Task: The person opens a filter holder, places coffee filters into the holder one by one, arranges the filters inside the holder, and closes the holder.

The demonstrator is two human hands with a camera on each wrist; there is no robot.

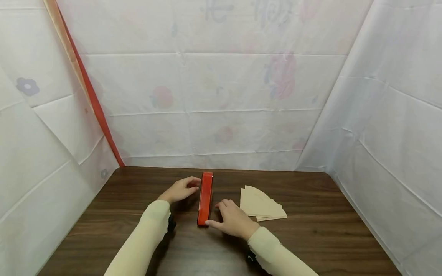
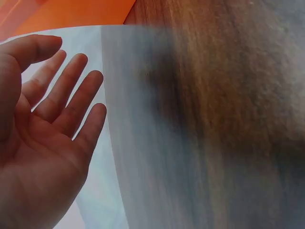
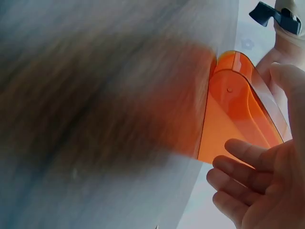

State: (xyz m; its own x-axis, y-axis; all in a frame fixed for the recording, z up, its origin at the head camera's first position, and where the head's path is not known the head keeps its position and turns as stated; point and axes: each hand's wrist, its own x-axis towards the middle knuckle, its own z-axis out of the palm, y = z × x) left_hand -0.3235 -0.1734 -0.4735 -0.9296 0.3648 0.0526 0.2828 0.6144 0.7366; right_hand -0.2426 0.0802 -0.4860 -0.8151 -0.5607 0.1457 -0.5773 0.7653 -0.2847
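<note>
A narrow orange-red plastic holder stands on the table between the two hands. The right wrist view shows the rounded, recessed side of this holder. My left hand is at its left side, fingers loosely spread and palm bare in the left wrist view. My right hand is at its right side with relaxed fingers; the thumb tip meets or nearly meets the holder's near end, and I cannot tell if it touches. Beige fan-shaped paper coffee filters lie overlapping just beyond the right hand.
The dark wood-grain table has white printed sheeting hung behind it and along both sides. A red ribbon-like strip runs down the back left corner. A dark band is around the left wrist.
</note>
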